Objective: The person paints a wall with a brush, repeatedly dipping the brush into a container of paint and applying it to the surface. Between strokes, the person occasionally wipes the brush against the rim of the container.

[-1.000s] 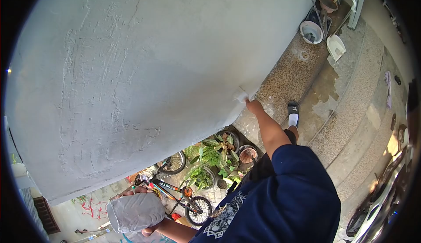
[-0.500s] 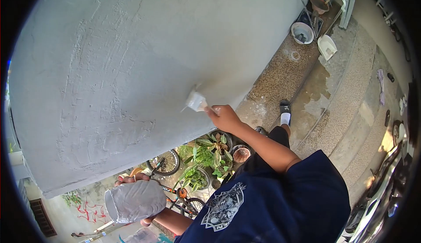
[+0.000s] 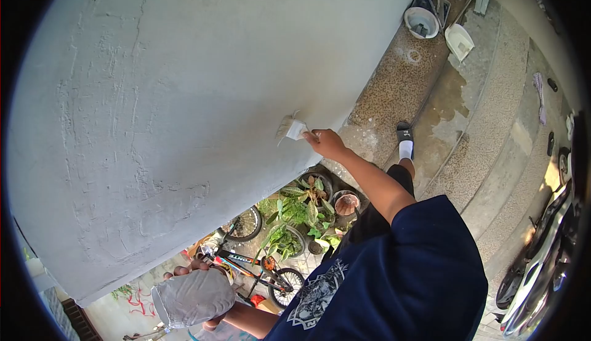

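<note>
My right hand (image 3: 326, 144) is closed round the handle of a wide paintbrush (image 3: 295, 129), and the bristles meet the pale grey wall (image 3: 203, 82). At the lower left, my left hand (image 3: 196, 267) is wrapped round a grey, paint-smeared container (image 3: 194, 298), its fingers showing over the upper edge and its thumb side below. The container's inside is not visible. Cracks and rough raised patches mark the left part of the wall.
Potted plants (image 3: 284, 241), an empty-looking brown pot (image 3: 346, 203) and a bicycle (image 3: 271, 273) stand below the wall. A white basin (image 3: 422, 23) and a dustpan (image 3: 459, 41) are at the upper right. Stone steps (image 3: 455, 181) run down the right, beside parked motorcycles (image 3: 542, 261).
My right hand and the brush have moved right and slightly up along the wall. The bristles now appear spread. My left hand and the container sit slightly lower as the view has shifted.
</note>
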`<act>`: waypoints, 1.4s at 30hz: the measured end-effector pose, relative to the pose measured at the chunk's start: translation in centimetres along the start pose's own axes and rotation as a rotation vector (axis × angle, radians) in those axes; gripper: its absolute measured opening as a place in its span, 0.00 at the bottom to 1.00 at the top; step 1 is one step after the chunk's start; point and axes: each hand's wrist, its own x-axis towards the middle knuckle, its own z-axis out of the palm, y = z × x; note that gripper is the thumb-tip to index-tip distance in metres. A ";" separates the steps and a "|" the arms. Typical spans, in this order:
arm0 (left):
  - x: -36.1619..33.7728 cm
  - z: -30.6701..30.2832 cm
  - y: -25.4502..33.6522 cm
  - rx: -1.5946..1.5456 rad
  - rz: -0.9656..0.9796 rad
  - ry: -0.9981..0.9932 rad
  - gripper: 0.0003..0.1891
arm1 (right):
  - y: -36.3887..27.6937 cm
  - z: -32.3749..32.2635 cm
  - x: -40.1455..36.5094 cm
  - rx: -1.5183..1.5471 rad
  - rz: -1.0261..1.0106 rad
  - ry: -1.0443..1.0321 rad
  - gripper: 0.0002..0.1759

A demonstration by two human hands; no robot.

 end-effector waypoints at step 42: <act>-3.5 -0.4 -0.8 -0.032 -0.047 0.028 0.55 | 16.8 4.8 6.6 -0.137 0.544 0.163 0.38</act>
